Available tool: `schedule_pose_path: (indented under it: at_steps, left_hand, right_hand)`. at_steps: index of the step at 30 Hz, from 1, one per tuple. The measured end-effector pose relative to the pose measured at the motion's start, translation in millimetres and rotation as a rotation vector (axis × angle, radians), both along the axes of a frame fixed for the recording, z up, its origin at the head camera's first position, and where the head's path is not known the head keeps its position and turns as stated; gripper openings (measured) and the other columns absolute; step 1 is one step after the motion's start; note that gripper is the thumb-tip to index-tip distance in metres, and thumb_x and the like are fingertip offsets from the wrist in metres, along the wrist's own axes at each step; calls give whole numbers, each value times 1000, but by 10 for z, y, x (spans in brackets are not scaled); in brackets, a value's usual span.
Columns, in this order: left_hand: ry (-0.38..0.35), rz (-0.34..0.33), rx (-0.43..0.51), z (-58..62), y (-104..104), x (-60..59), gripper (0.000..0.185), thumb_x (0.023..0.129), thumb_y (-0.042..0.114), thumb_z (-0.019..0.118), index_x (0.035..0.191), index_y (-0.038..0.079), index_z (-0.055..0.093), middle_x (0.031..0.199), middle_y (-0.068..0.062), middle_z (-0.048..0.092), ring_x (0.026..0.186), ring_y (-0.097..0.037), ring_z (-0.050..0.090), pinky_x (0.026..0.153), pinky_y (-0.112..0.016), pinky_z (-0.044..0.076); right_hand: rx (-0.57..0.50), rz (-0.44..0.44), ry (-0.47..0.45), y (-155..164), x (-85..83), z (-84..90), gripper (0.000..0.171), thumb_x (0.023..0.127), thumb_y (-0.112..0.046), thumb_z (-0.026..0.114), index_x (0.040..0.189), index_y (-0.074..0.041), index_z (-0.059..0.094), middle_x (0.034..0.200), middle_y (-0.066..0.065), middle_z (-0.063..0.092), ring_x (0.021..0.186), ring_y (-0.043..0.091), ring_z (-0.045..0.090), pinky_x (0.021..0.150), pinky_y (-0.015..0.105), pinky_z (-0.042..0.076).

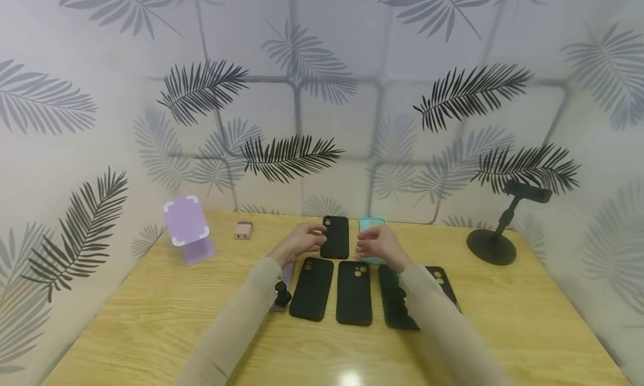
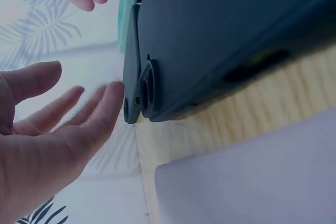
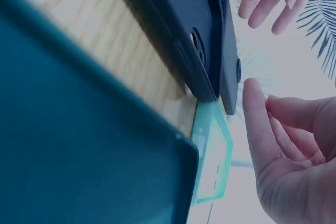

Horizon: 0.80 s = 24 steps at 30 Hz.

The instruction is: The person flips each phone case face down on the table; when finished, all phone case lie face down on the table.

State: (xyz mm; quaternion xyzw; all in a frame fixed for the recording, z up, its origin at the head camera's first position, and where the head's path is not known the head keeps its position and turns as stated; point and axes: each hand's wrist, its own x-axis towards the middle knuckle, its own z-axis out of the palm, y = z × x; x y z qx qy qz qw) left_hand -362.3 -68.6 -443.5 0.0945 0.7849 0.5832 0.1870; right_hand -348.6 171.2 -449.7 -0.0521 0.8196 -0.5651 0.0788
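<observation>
My left hand hovers at the left edge of a black phone case in the back row, fingers loosely bent and holding nothing. Over a light teal phone case hangs my right hand, also empty, its thumb close to the index finger in the right wrist view. Two more black phone cases, one left and one right, lie in front. A dark green phone case and another black one are partly covered by my right forearm. My left wrist hides much of a purple case.
A lilac stand with white corners is at the back left, beside a small pink charger plug. At the right stands a black phone holder on a round base. A leaf-patterned wall covering rises behind the wooden table.
</observation>
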Motion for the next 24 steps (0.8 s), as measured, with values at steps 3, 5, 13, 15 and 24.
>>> schedule_pose_path:
  at_steps: [3,5,13,15,24]
  left_hand:
    - [15,-29,22,20,-20,62,44,101,8,54,143,-1,45,138,-23,53,123,-36,57,102,-45,50]
    - [4,-53,29,28,-25,104,44,100,7,55,142,-2,46,136,-22,54,119,-35,60,100,-45,51]
    - [-40,-111,13,7,-2,270,41,99,6,56,139,-2,50,133,-23,56,111,-30,65,92,-40,56]
    - [-44,-128,3,-2,9,329,40,99,3,55,138,-3,50,131,-24,57,110,-31,65,91,-40,56]
    - [26,-227,-114,1,106,532,38,97,2,55,136,-2,54,134,-24,57,103,-30,66,77,-36,59]
  right_hand:
    - [12,43,-23,79,41,18,30,95,-1,60,120,16,60,111,31,67,91,31,72,80,38,60]
    - [18,89,-36,145,76,20,31,95,-1,60,120,16,59,111,30,67,91,30,71,81,39,60]
    - [124,180,-5,343,278,32,29,94,1,60,118,15,60,103,28,69,79,22,70,70,37,61]
    - [165,187,-5,349,340,28,27,93,2,60,117,14,62,97,24,70,74,20,69,66,35,61]
    - [240,235,-18,339,508,-8,23,89,6,63,111,13,65,89,19,72,71,19,69,58,34,60]
